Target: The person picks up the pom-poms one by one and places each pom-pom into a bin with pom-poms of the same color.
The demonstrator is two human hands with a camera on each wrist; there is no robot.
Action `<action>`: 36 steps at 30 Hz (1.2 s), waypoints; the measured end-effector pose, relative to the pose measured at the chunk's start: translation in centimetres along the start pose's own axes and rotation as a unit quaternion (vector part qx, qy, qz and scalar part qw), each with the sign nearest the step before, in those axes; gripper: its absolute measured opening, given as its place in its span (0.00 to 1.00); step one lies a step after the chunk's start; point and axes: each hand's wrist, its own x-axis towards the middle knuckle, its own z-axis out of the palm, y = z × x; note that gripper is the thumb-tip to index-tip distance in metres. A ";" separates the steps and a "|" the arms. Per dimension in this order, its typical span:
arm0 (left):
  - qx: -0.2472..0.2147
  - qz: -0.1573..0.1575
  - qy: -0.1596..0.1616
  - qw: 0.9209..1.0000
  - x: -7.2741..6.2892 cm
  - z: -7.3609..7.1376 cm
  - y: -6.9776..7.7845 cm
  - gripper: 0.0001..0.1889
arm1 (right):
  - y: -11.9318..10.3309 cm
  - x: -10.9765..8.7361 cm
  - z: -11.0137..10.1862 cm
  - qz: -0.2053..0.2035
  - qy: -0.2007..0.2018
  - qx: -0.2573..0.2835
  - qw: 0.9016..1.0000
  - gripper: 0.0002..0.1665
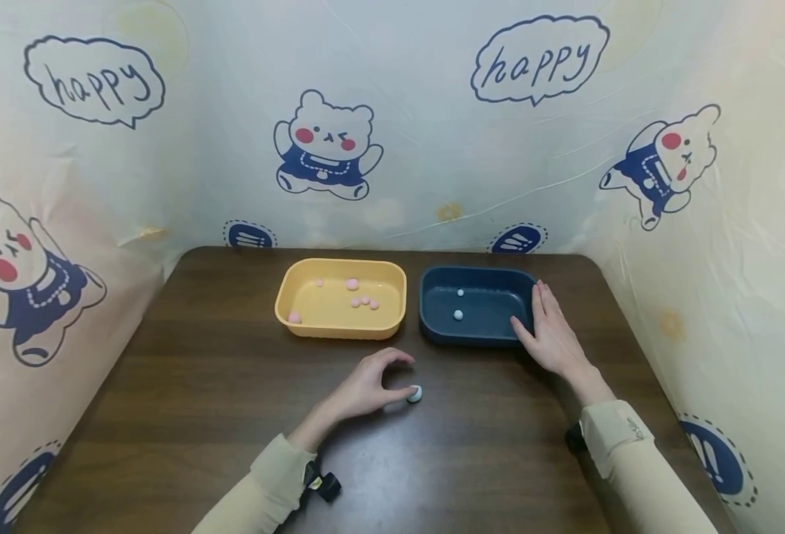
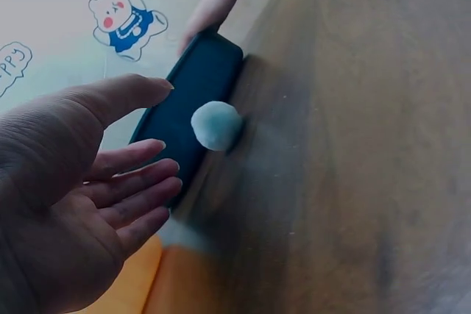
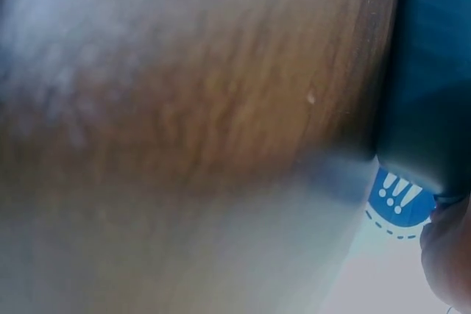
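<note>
A pale blue pompom [image 1: 415, 394] lies on the table in front of two trays. My left hand [image 1: 368, 386] is beside it, thumb and fingers spread apart with a gap between them. In the left wrist view the pompom [image 2: 216, 126] stands clear beyond the fingertips [image 2: 151, 148]. My right hand [image 1: 555, 335] rests on the right end of the dark blue tray [image 1: 479, 340], fingers along the rim and thumb over the front corner. Two small pale blue balls [image 1: 458, 315] sit inside that tray. The right wrist view catches only part of the right hand [image 3: 447, 255].
Left of the blue tray stands a yellow tray [image 1: 339, 333] with several pink balls [image 1: 352, 284] in it. Both sit toward the back of the brown wooden table [image 1: 219, 400]. A printed cloth [image 1: 419, 148] hangs around the table's back and sides.
</note>
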 end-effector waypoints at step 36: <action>0.016 0.033 -0.005 0.999 -0.9 2.4 -1.2 0.15 | 0.3 0.1 0.1 -0.020 0.004 -0.004 1.000 0.56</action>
